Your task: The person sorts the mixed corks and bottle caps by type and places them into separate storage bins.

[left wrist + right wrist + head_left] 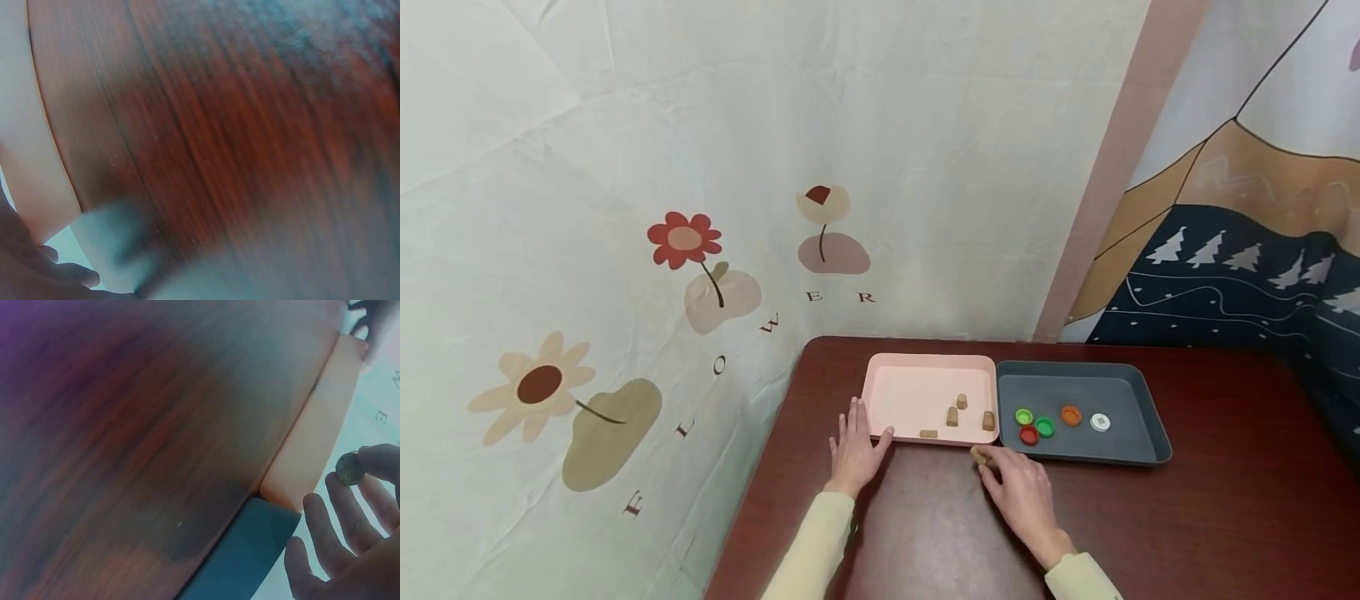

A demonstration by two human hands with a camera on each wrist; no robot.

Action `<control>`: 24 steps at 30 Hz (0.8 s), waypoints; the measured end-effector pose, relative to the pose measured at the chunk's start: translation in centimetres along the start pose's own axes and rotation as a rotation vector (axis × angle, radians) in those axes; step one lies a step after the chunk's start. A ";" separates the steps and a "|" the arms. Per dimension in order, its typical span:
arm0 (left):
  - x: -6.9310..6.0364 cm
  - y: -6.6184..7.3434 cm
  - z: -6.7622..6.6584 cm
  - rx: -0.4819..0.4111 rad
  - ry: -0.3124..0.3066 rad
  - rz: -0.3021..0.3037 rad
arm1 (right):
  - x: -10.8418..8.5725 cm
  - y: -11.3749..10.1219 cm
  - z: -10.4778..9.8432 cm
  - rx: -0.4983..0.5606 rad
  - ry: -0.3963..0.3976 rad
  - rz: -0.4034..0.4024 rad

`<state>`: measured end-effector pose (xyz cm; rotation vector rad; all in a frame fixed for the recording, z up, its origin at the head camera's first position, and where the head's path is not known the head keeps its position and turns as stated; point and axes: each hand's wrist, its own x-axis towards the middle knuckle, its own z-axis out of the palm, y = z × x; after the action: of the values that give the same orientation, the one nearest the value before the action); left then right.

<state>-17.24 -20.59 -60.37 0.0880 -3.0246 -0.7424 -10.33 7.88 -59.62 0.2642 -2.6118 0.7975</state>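
Note:
My right hand (1022, 492) pinches a cork (979, 456) between thumb and fingers, just in front of where the two trays meet. In the right wrist view the cork (350, 469) shows its round end at the fingertips. My left hand (856, 454) rests at the front left corner of the pink tray (910, 383), its fingers extended along the left rim and the thumb at the front rim. Several more corks (952, 417) stand or lie in the right part of that tray. The left wrist view catches only part of the left hand (50, 275), dark and low.
Against the pink tray's right side sits a dark grey tray (1120, 392) holding several coloured rings or caps: light green (1023, 416), red (1028, 434), green (1044, 427), orange (1071, 415) and white (1100, 422). Both stand on a reddish-brown table (925, 517) beside a printed cloth wall (962, 208).

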 end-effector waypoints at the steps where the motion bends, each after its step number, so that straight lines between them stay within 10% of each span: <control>1: 0.0 0.0 0.0 -0.002 0.000 -0.001 | 0.1 -0.1 -0.1 0.017 0.000 0.017; 24: -0.1 -0.1 0.0 0.007 0.009 -0.002 | 4.2 -1.1 -1.0 0.325 -0.018 0.329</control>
<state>-17.18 -20.69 -60.41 0.0940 -3.0193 -0.7293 -13.49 7.25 -56.55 -0.0759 -2.5672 1.3393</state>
